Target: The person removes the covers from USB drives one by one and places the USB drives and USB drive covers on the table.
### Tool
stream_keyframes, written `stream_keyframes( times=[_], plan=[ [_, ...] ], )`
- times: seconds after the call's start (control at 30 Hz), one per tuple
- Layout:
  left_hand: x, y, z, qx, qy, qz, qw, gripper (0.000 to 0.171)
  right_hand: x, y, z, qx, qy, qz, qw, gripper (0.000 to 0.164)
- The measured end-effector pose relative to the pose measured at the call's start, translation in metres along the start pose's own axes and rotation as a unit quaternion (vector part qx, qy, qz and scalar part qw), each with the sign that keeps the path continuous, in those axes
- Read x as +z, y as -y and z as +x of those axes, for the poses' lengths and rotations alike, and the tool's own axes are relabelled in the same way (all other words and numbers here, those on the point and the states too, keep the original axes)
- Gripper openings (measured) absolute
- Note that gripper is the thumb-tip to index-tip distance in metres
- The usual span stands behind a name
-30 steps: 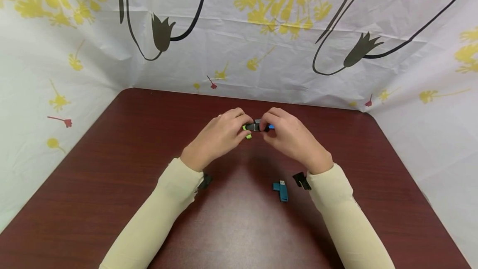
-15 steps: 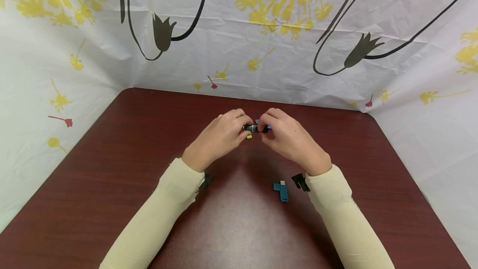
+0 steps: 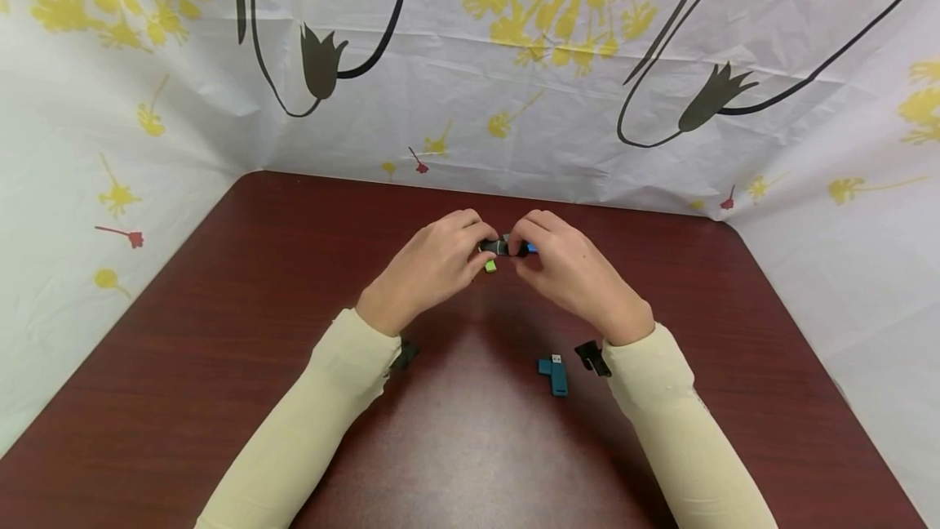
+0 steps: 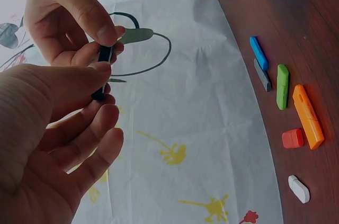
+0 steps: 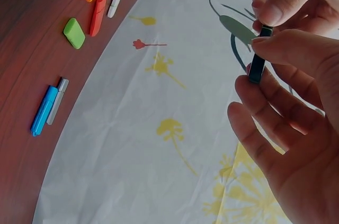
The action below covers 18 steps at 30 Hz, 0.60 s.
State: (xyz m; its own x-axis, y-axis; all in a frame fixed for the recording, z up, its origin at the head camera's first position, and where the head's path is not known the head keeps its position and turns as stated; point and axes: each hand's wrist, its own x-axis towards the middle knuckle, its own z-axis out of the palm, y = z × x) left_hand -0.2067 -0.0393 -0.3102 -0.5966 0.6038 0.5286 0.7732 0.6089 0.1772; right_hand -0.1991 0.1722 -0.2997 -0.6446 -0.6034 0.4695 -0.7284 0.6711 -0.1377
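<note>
Both hands meet over the far middle of the table around a slim black USB stick point(image 3: 502, 247) with a thin pale band. My left hand point(image 3: 433, 264) pinches its left end between thumb and fingers. The other end is pinched by my right hand point(image 3: 569, 268). In the left wrist view the black USB stick point(image 4: 105, 53) spans the two thumbs, partly hidden behind them. The right wrist view shows its dark flat face point(image 5: 257, 68) below the right thumb, the lower fingers spread loosely.
A teal USB stick point(image 3: 558, 378) with its plug showing lies nearer on the table. Beyond the hands lie blue point(image 4: 258, 53), grey point(image 4: 262, 75), green point(image 4: 283, 86), orange point(image 4: 308, 117), red point(image 4: 292, 139) and white point(image 4: 299, 189) pieces. A patterned sheet point(image 3: 455, 121) hangs behind the table.
Both hands keep their grip on the black USB stick and stay nearly in place. The stick shifts and tilts only slightly between them.
</note>
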Motion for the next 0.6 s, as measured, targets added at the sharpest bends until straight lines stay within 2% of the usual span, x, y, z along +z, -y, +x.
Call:
stream_keyframes(
  times=[0.27, 0.6],
  plan=[
    [0.0, 0.0003, 0.0002, 0.009, -0.019, -0.018, 0.9996, 0.021, -0.0015, -0.0014, 0.0005, -0.003, 0.004, 0.028, 1.0, 0.016],
    [-0.0008, 0.0014, -0.0002, 0.012, -0.007, -0.027, 0.9995, 0.022, -0.0056, -0.008, -0.002, -0.004, 0.017, 0.028, 0.999, 0.015]
  ],
)
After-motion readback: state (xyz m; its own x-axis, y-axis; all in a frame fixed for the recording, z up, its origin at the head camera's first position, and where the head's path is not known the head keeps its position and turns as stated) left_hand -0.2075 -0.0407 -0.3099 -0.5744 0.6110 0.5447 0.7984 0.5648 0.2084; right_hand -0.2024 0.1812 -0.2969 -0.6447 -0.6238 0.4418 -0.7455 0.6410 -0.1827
